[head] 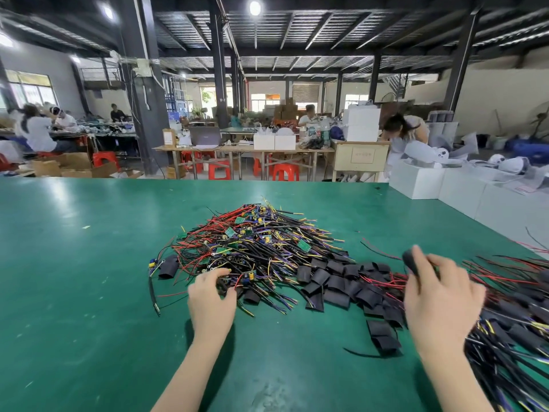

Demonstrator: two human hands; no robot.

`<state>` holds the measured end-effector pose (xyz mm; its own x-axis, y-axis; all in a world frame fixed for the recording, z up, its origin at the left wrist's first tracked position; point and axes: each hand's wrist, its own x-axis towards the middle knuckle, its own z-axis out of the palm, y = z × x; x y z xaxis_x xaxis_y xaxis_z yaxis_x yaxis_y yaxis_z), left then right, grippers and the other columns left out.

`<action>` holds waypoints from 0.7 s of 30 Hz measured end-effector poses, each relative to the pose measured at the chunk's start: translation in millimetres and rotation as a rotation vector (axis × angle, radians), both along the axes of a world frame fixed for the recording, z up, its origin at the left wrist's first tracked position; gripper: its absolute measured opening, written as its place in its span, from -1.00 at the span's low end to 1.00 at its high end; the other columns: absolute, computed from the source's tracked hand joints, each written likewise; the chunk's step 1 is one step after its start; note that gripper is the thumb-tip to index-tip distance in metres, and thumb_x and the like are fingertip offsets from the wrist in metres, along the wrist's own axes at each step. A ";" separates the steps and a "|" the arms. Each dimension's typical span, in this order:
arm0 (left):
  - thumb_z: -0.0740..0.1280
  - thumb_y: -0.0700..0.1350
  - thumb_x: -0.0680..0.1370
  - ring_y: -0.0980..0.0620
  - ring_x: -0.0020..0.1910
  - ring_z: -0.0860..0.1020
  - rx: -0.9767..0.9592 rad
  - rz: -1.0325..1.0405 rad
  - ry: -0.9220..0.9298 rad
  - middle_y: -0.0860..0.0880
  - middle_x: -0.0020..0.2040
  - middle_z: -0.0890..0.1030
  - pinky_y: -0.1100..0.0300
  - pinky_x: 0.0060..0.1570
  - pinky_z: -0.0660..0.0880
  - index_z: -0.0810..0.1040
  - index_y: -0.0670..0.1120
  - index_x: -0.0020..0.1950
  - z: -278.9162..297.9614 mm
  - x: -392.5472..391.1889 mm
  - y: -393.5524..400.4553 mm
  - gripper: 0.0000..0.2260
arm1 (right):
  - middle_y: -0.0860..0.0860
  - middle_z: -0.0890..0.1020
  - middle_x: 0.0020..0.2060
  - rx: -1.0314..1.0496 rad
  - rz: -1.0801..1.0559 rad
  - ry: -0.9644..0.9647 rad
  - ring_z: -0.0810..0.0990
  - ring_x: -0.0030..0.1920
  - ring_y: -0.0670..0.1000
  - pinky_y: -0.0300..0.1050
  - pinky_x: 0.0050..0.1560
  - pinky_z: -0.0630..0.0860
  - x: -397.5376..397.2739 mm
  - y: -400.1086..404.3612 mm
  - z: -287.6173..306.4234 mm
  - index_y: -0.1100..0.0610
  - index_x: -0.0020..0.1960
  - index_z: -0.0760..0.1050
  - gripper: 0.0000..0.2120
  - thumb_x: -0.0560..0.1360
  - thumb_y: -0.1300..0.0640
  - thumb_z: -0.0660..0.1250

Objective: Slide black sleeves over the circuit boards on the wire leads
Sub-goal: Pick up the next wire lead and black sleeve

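Observation:
A tangled heap of wire leads with small green circuit boards (252,242) lies on the green table (74,263). Loose black sleeves (335,281) are strewn to the right of the heap. My left hand (212,295) reaches into the near edge of the heap, its fingers curled round a lead with a board. Blurred by motion, my right hand (439,292) holds a black-sleeved piece (411,261) at its fingertips. It hovers over a pile of sleeved leads (511,322) at the right.
One black sleeve (168,267) lies alone at the heap's left edge. White boxes (463,194) stand along the table's far right side. Beyond the table are red stools, work tables and several people.

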<state>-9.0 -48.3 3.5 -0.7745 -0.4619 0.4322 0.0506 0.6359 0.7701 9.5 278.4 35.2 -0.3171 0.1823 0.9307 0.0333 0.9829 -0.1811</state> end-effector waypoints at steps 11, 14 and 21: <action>0.40 -0.25 0.48 -0.07 -0.04 0.61 -0.102 -0.054 -0.206 -0.01 -0.06 0.68 0.12 0.01 0.48 0.68 -0.02 0.02 -10.4 -3.6 -12.5 -0.81 | 0.23 0.60 0.09 0.035 0.172 -0.505 0.55 0.06 0.29 0.15 -0.03 0.48 -2.1 -32.5 -11.0 0.22 0.09 0.62 -0.55 0.21 0.25 0.58; 0.41 -0.23 0.49 -0.08 -0.05 0.63 -0.071 -0.047 -0.150 -0.02 -0.10 0.70 0.11 0.00 0.51 0.71 -0.05 -0.04 -9.0 -3.8 -13.1 -0.87 | 0.15 0.38 0.40 0.104 0.356 -0.781 0.38 0.35 0.15 0.03 0.27 0.34 -4.9 -57.7 -24.4 0.07 0.37 0.44 -0.53 0.49 0.02 0.37; 0.41 -0.09 0.52 -0.08 -0.13 0.61 -0.113 -0.075 -0.101 -0.02 -0.19 0.71 0.16 -0.11 0.48 0.73 -0.03 -0.11 -0.3 0.3 -6.0 -0.90 | -0.11 -0.18 0.54 0.242 0.478 -1.076 -0.14 0.54 -0.02 0.06 0.49 -0.21 -12.9 -65.8 -50.7 -0.26 0.51 0.00 -0.52 0.61 -0.25 -0.10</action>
<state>-8.7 -54.2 3.2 -0.8471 -0.3544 0.3960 0.0266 0.7159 0.6976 -3.4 212.6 -15.5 -0.9406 -0.3087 0.1417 -0.3231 0.9418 -0.0932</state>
